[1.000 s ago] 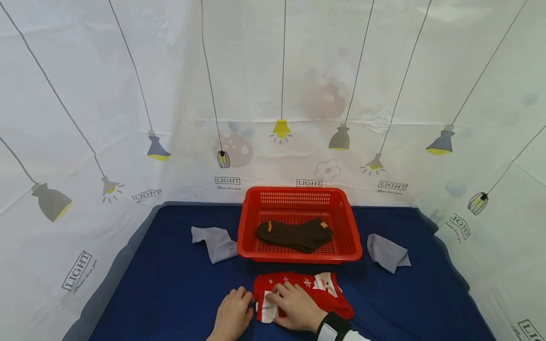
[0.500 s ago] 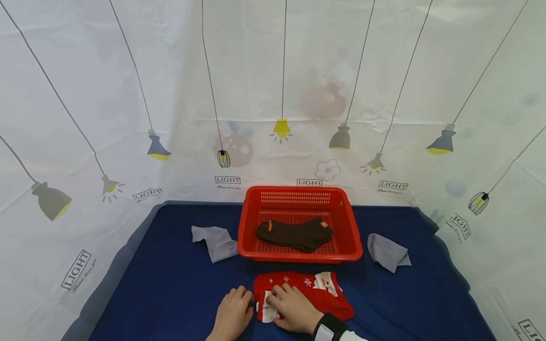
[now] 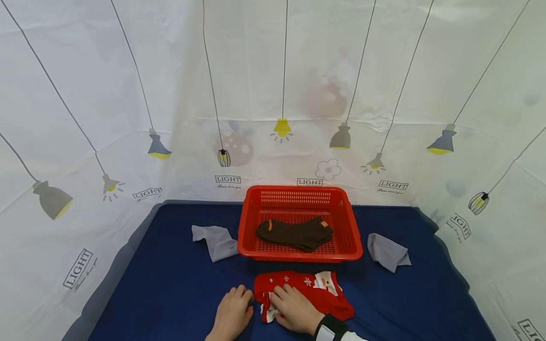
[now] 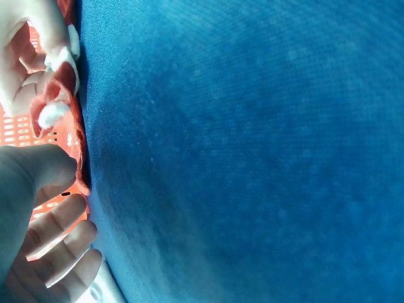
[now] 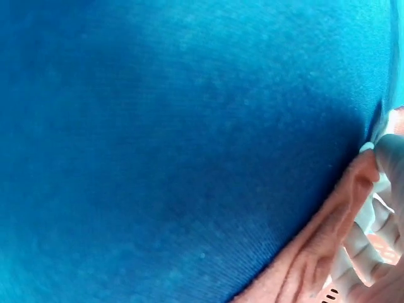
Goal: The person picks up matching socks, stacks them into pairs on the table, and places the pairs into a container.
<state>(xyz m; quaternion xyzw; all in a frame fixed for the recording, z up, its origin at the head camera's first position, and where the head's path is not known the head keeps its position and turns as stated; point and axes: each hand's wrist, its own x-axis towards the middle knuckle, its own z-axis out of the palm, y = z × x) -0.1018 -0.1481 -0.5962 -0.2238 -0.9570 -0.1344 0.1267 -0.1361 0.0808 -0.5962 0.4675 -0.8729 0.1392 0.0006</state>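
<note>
A red Christmas sock [image 3: 311, 293] with snowflakes, a Santa face and white patches lies on the blue cloth in front of the basket. My right hand [image 3: 295, 309] is over its left part, thumb and fingers pinching a bunched white and red end. In the right wrist view, the red knit [image 5: 319, 252] runs in folds from the thumb. My left hand [image 3: 232, 310] rests on the cloth just left of the sock. In the left wrist view its fingers [image 4: 66, 249] are loosely bent with nothing between them, and the gathered sock end [image 4: 57, 104] shows beyond the thumb.
Behind the sock stands a red perforated basket [image 3: 300, 258] with dark brown socks [image 3: 294, 235] inside. A grey cloth piece [image 3: 216, 244] lies against its left side, another grey piece [image 3: 388, 252] to its right. A white printed curtain [image 3: 273, 61] surrounds the blue surface [image 3: 179, 265].
The white patch at the sock's left end has been drawn to the right and crumpled under the right hand's fingers. The left hand has stayed nearly still.
</note>
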